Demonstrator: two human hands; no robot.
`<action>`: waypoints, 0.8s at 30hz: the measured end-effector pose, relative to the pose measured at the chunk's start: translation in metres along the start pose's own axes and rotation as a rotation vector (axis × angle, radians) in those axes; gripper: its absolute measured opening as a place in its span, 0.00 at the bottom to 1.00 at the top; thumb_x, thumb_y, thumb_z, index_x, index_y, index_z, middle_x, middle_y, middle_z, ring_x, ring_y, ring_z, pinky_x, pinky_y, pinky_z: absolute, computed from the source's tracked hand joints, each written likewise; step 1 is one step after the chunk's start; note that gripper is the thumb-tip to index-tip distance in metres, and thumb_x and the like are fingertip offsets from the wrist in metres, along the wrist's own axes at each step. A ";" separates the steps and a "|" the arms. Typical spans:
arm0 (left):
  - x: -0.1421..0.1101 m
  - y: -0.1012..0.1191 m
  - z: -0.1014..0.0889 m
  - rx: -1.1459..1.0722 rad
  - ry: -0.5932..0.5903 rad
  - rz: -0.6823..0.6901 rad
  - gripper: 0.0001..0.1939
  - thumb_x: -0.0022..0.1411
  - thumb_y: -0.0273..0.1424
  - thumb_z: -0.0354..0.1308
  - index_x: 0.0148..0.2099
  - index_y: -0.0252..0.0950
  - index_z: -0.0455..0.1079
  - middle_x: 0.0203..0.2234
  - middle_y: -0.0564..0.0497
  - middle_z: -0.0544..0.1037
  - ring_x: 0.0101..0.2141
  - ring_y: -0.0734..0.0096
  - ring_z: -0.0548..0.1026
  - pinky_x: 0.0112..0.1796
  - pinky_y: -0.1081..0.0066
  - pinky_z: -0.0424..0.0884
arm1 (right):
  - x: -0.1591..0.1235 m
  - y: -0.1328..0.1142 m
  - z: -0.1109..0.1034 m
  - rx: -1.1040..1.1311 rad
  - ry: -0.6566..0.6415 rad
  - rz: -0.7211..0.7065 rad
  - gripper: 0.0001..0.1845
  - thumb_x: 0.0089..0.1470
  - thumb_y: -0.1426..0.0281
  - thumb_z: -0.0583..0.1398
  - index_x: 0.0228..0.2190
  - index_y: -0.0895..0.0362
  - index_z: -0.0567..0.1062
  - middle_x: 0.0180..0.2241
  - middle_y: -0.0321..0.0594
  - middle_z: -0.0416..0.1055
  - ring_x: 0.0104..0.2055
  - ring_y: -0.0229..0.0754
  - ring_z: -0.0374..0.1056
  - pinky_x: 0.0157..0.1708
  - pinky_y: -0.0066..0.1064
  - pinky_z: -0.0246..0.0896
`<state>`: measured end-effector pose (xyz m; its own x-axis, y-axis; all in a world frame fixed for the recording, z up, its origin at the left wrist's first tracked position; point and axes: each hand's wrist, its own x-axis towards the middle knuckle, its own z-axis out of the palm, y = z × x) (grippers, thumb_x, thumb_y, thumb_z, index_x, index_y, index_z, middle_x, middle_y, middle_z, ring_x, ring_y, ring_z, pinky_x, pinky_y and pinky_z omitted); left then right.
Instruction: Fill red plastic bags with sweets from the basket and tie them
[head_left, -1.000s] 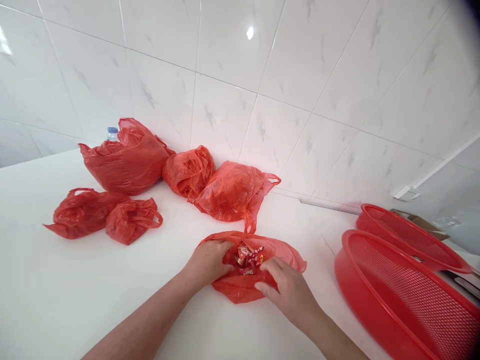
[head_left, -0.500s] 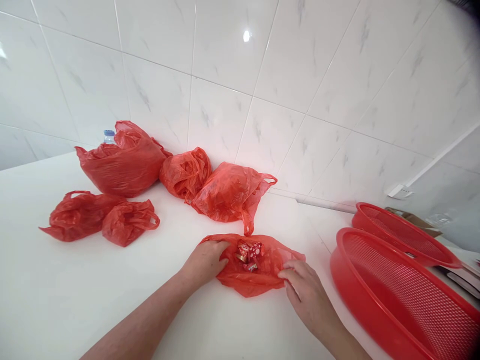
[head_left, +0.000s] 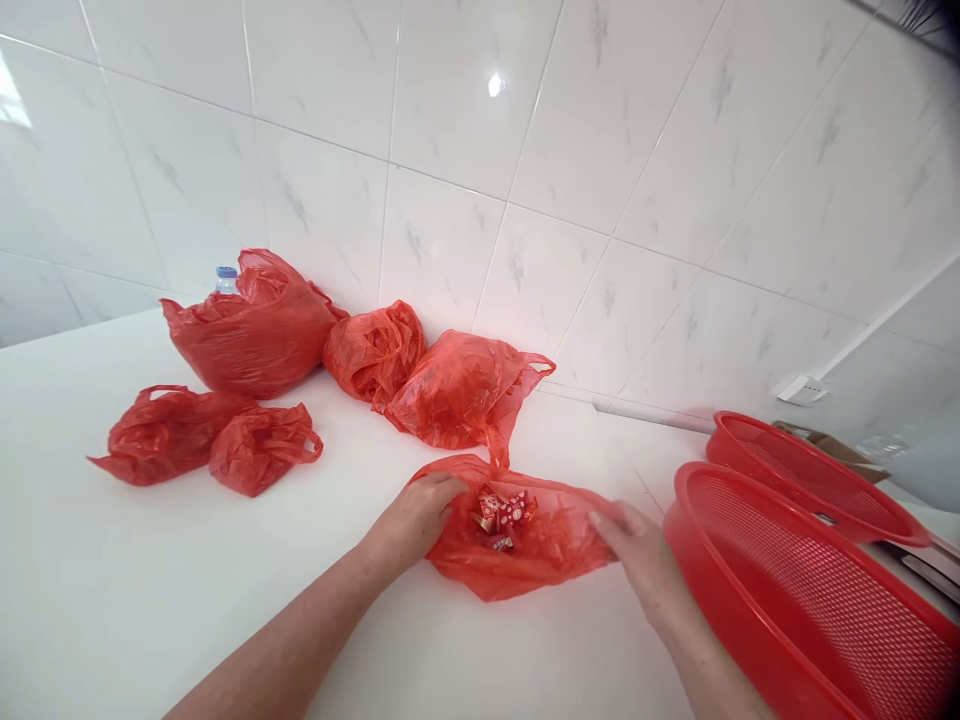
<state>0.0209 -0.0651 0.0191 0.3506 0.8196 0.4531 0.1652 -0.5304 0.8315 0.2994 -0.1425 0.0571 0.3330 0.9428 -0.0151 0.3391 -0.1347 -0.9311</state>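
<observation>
- Left hand (head_left: 429,515) grasping the left rim of an open red bag (head_left: 517,580) on the white table (head_left: 360,640).
- Right hand (head_left: 634,540) pinching its right end.
- Wrapped sweets (head_left: 501,512) inside.

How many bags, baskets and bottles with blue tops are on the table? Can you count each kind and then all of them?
Open red bag with wrapped sweets inside: 1
Other red bags: 5
Red baskets: 2
Blue-topped bottle: 1
Total: 9, not counting the sweets
</observation>
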 end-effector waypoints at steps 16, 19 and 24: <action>0.001 0.003 -0.017 0.656 -0.227 -0.065 0.12 0.48 0.37 0.61 0.37 0.42 0.73 0.26 0.51 0.75 0.33 0.60 0.71 0.34 0.67 0.63 | 0.014 -0.029 -0.028 0.110 0.190 -0.089 0.12 0.46 0.60 0.62 0.29 0.56 0.74 0.23 0.34 0.66 0.25 0.35 0.59 0.24 0.26 0.55; -0.001 -0.002 -0.016 0.628 -0.255 -0.141 0.10 0.48 0.32 0.58 0.37 0.40 0.72 0.31 0.50 0.74 0.31 0.63 0.72 0.31 0.70 0.63 | 0.015 -0.030 -0.033 0.062 0.275 -0.116 0.09 0.46 0.62 0.61 0.27 0.56 0.74 0.19 0.32 0.61 0.22 0.33 0.54 0.22 0.25 0.52; -0.001 -0.003 -0.013 0.554 -0.264 -0.130 0.11 0.49 0.22 0.48 0.31 0.39 0.69 0.29 0.53 0.73 0.29 0.70 0.70 0.29 0.72 0.61 | 0.015 -0.035 -0.036 0.107 0.357 -0.114 0.12 0.43 0.61 0.64 0.30 0.56 0.73 0.21 0.32 0.64 0.22 0.32 0.56 0.21 0.25 0.54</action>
<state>0.0079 -0.0612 0.0205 0.4996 0.8414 0.2061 0.6505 -0.5216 0.5521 0.3244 -0.1346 0.1029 0.5903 0.7817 0.2013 0.3043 0.0155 -0.9525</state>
